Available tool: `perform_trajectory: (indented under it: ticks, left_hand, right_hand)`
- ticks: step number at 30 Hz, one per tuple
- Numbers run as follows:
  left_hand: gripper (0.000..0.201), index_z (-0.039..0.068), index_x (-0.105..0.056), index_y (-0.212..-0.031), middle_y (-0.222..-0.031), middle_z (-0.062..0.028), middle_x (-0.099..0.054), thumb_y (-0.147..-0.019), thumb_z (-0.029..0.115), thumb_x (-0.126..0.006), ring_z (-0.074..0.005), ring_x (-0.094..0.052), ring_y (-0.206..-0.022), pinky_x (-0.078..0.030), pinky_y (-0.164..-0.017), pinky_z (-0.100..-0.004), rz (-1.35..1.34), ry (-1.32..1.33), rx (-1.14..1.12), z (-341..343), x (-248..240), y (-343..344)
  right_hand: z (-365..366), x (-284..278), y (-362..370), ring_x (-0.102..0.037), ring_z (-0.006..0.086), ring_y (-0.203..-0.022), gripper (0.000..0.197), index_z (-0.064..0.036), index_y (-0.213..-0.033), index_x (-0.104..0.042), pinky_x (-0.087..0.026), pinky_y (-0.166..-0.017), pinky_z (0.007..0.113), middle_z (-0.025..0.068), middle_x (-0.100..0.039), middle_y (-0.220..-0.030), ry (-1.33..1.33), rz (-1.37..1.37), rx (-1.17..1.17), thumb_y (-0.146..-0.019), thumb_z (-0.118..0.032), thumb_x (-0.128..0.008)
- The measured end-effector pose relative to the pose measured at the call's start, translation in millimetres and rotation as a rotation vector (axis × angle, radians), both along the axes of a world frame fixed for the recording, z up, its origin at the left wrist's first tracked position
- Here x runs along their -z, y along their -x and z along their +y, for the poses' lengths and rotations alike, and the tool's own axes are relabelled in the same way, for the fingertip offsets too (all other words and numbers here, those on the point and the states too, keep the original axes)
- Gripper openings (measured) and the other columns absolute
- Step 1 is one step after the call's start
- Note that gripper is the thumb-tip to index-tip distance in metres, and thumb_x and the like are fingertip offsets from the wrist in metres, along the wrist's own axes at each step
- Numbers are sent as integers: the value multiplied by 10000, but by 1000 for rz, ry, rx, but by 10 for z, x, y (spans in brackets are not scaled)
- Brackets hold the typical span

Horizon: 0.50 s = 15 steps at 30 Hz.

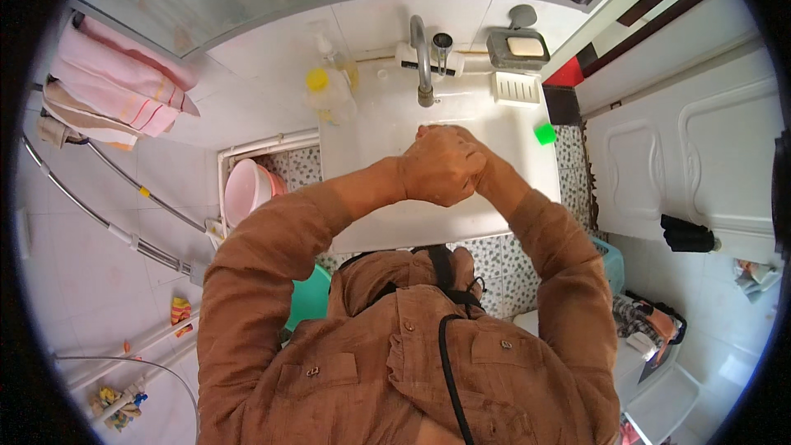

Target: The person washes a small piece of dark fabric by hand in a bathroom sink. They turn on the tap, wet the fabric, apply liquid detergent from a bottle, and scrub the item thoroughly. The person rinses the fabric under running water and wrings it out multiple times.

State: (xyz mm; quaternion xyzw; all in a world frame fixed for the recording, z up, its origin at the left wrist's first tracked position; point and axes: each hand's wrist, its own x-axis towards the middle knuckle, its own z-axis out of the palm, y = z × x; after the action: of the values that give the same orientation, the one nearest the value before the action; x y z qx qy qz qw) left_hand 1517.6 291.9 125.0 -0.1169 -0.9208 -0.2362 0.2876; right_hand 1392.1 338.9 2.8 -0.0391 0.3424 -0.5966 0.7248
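My left hand [438, 169] and my right hand [478, 148] are clasped together above the white sink [371, 222]. The left hand lies uppermost, its bent fingers closed around the right. Much of the right hand is hidden beneath it, and only part of its fingers shows. No object is visible between them. Just beyond the hands, a curved metal faucet [420, 58] hangs over the basin. I see no water stream from its spout. Both brown sleeves reach to the wrists.
At the sink's back right are a pale soap bar [526, 47] in a grey holder, a white slotted soap dish [517, 90] and a green block [545, 133]. A yellow-capped bottle [329, 99] stands back left. A pink bucket [244, 191] sits left of the sink, below hanging towels [124, 74].
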Motion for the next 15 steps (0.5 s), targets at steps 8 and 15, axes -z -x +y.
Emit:
perform_trajectory:
  ticks: [8,15]
  left_hand:
    - [440,49,-618,-912,-831,-119,-640,-775,454,-717,-223,-612,-689,-482,-593,-349,-531,-718,-724,-182,750,-249]
    - [475,120,-607,-1090,-886,-1,-627,-784,455,-747,-129,-570,-735,-424,-572,-268,-616,-1719,-616,-303,1025,-524]
  right_hand:
    - [221,76,85,-622,189,-887,255,-57,-1010,-602,-543,-773,350,65,-647,-960,17,152,235,-962,-303,-557]
    - [-192,-31,450,-603,138,-751,425,-3,-1048,-663,-500,-644,306,52,-682,-916,-104,904,187,-856,-380,-705]
